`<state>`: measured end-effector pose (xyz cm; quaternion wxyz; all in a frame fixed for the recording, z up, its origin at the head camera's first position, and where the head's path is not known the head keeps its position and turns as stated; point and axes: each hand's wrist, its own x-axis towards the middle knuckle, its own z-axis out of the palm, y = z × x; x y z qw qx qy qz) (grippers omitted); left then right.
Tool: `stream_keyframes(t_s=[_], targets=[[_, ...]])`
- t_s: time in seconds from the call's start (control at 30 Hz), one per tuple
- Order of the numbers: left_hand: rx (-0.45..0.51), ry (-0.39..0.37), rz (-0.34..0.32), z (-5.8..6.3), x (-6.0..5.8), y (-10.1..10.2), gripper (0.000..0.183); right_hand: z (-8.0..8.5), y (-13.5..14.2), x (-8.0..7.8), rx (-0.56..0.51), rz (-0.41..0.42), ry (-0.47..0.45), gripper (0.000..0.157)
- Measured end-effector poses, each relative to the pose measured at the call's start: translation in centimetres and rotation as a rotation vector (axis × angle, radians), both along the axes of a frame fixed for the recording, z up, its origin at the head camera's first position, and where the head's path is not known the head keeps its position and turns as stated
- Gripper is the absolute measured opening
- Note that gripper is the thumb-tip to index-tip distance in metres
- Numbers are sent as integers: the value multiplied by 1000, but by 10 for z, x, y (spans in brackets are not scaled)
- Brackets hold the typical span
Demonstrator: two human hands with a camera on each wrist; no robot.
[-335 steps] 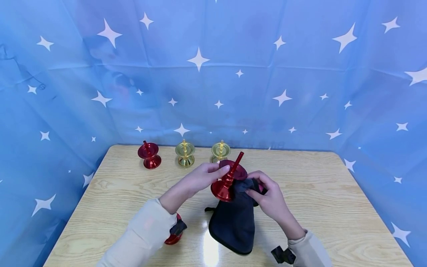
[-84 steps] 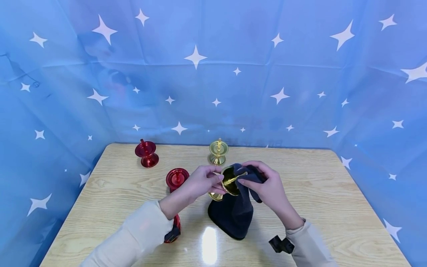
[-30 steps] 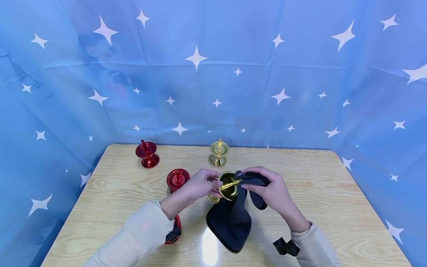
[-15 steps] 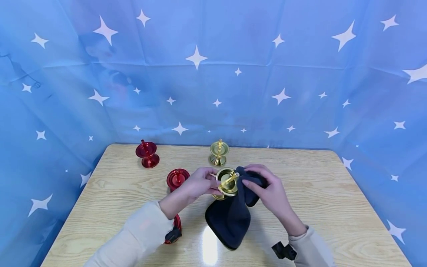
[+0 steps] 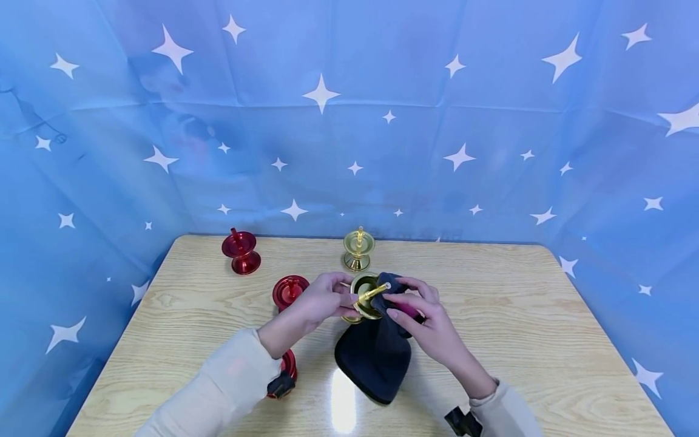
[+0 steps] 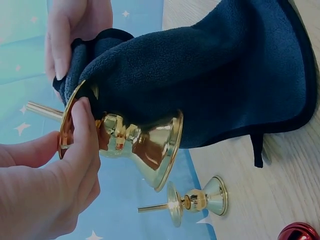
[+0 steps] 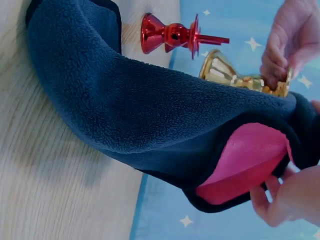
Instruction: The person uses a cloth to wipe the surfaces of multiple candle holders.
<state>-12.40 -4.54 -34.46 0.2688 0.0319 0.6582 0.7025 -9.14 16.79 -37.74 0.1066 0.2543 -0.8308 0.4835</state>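
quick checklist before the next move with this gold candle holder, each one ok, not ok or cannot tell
1. Left hand grips the held gold candle holder: ok, thumb and fingers at its dish.
2. Right hand holds the dark cloth: ok, bunched at the dish's rim.
3. Held holder upright for setting down: not ok, it is tilted with its spike towards the right hand.
4. Back gold holder upright and apart from both hands: ok.
5. Left sleeve clear of the nearest red holder: cannot tell, they overlap in the head view.
6. Dish free of dust: cannot tell, too small to see.
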Motion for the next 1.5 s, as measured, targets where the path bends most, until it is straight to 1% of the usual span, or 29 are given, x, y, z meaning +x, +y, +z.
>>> stream_keyframes(t_s=[0.23, 0.33, 0.4, 0.5, 0.6, 0.7, 0.8, 0.87, 0.93, 1.07, 1.17, 1.27, 1.33, 1.4, 1.47, 1.5], targets=[[3, 3, 5, 0, 0, 0, 36, -2, -1, -1, 69, -79, 159, 28], [4, 4, 8, 0, 0, 0, 36, -1, -2, -1, 90, -84, 200, 31], [7, 13, -2, -1, 0, 0, 35, -1, -3, 0, 87, -64, 222, 33], [9, 37, -38, -2, 0, 0, 29, -3, -4, 0, 66, -45, 253, 36], [-3, 79, -88, -2, -1, -2, 23, -4, -6, -1, 35, -53, 277, 37], [-25, 114, -153, -1, -1, -2, 21, -4, -6, -3, 20, -65, 283, 36], [-45, 125, -211, 0, 0, -2, 21, -2, -6, -7, 32, -63, 297, 35], [-54, 131, -226, 1, 1, -2, 22, -1, -6, -9, 45, -58, 307, 35], [-55, 134, -215, 2, 1, -2, 22, 0, -6, -11, 53, -41, 312, 33], [-35, 121, -143, 2, 2, -1, 22, 1, -5, -10, 37, -3, 284, 30], [-12, 99, -70, 2, 1, -1, 24, 0, -5, -7, 37, -5, 259, 33], [-2, 93, -27, 2, 1, -2, 24, -1, -7, -2, 48, -31, 236, 36], [1, 97, -27, 1, 1, -2, 23, -2, -9, 1, 45, -42, 233, 36], [2, 105, -43, 1, 1, -2, 22, -1, -11, 3, 38, -47, 245, 36], [-5, 119, -75, 0, 0, -3, 21, -1, -13, 4, 32, -46, 272, 36], [-9, 124, -99, 0, 0, -4, 22, 4, -15, 6, 26, -42, 291, 35]])
